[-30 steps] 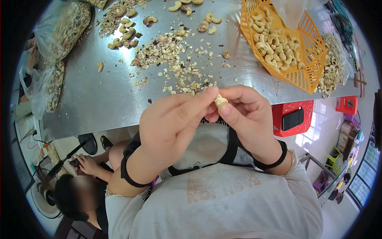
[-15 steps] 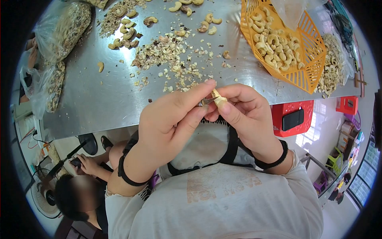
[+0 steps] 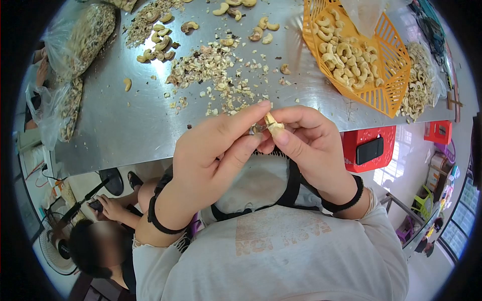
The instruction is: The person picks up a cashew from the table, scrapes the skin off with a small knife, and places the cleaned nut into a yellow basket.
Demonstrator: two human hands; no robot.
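- Left hand (image 3: pixel 213 145): grip pinched on small metal tool (image 3: pixel 257 129), mostly hidden by fingers; exact type unclear.
- Right hand (image 3: pixel 314 143): thumb and fingers clamped on cashew (image 3: pixel 273 124), just over table's (image 3: pixel 120 135) near edge; lower part covered.
- Flake pile (image 3: pixel 216 70) directly beyond hands, closest clutter; hands overlap its near end.
- Loose cashews (image 3: pixel 159 42) beyond it, left side; others cut off at top.
- Orange basket (image 3: pixel 391 45) of cashews near table's right edge; clear bag (image 3: pixel 366 17) covers part, cut off.
- Cashew heap (image 3: pixel 416 93) at near right corner.
- Filled plastic bag (image 3: pixel 90 37), left edge.
- Phone (image 3: pixel 369 151) on red stool (image 3: pixel 369 131), below near edge.
- Table's far edge out of frame.
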